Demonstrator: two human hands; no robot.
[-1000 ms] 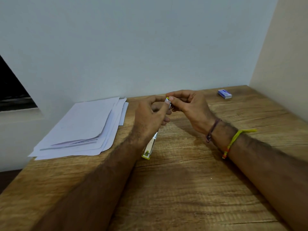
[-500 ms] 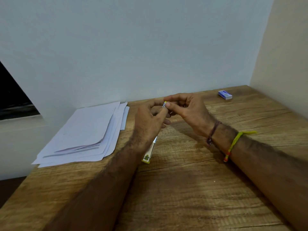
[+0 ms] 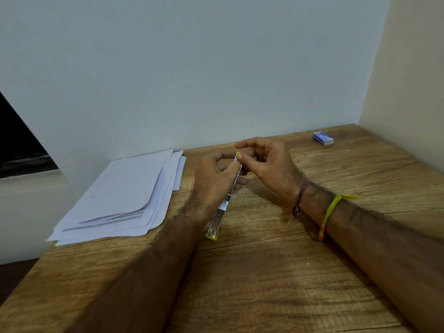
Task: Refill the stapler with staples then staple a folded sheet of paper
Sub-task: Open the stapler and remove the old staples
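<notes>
Both forearms reach in from the near edge and meet above the middle of the table (image 3: 264, 284). The left hand (image 3: 213, 181) is curled around the stapler (image 3: 219, 217), back of the hand toward the camera, thumb lying along the upper part of the tool. The stapler is held clear of the table top, slanted, its yellow-tipped lower end nearest the camera and its yellow upper end at the fingertips; the metal body shows below the palm. The right hand (image 3: 269, 164) sits just beside the left, wrist cocked, thumb and forefinger pressed together at the stapler's upper end, the other fingers loosely bent above. Whether anything is held between that thumb and forefinger cannot be told. The right wrist carries a dark cord and a yellow-green band (image 3: 329, 210). A fanned stack of white papers (image 3: 125, 195) lies at the left against the wall; print runs along its near edges but is too blurred to read. A small blue box (image 3: 323, 138) lies well apart at the far right corner; its label is unreadable.
</notes>
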